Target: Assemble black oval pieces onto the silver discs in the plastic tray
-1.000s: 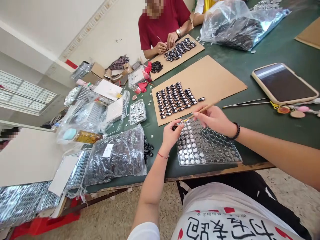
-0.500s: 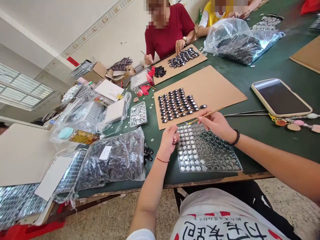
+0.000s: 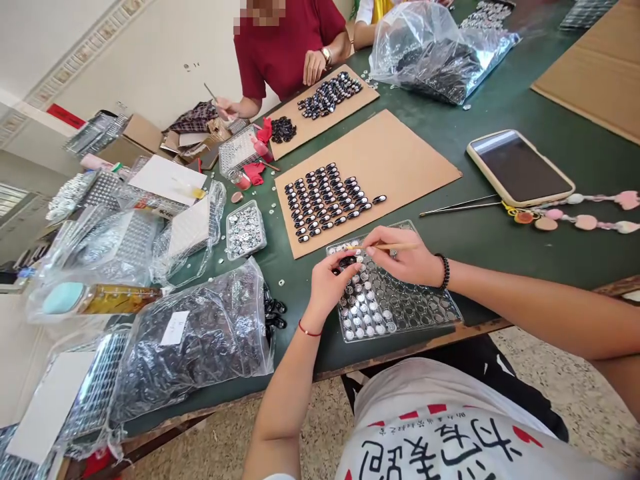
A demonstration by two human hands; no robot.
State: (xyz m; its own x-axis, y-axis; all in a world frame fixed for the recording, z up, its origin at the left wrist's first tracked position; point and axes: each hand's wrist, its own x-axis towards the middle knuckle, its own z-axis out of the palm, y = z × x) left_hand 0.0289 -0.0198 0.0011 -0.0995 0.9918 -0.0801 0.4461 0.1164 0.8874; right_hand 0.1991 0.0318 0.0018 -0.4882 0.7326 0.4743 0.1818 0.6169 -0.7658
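Note:
My left hand pinches a small black clip between thumb and fingers, above the left part of a clear tray. In my right hand is a thin wooden stick, its tip reaching over to the clip. Whether the tip touches the clip I cannot tell. White round pieces fill the tray's left cells; the other cells look bare. Behind the tray, rows of black clips with white ovals lie on a cardboard sheet.
A plastic bag of black clips lies left of my hand, near a small box of white pieces. Tweezers and a phone with a beaded strap are on the right. Opposite, a person in red works at another cardboard sheet.
The view has shifted to the right. The black clip now shows plainly in my left fingers, and the stick in my right hand has swung from the tray's far edge toward it.

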